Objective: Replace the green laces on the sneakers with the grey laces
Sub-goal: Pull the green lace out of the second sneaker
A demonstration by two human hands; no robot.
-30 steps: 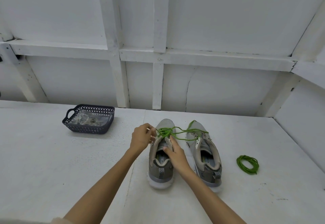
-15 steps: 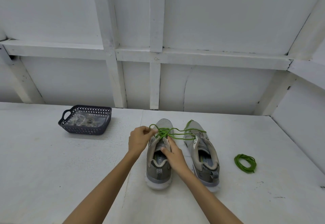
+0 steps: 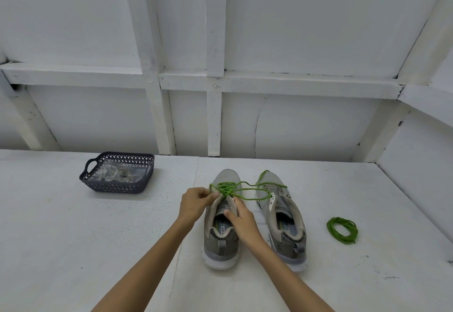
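Left hand (image 3: 196,203) pinching green lace (image 3: 226,188), right hand (image 3: 241,221) gripping left sneaker (image 3: 221,235) collar, forearms angled inward

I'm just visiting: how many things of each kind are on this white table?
Grey mesh sneakers: 2
Green cord laces: 2 (one coiled, one partly threaded)
Dark perforated plastic basket: 1
Clear packet in the basket: 1
Total: 6

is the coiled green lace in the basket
No, the coiled green lace lies on the table, right of the right sneaker and apart from the basket.
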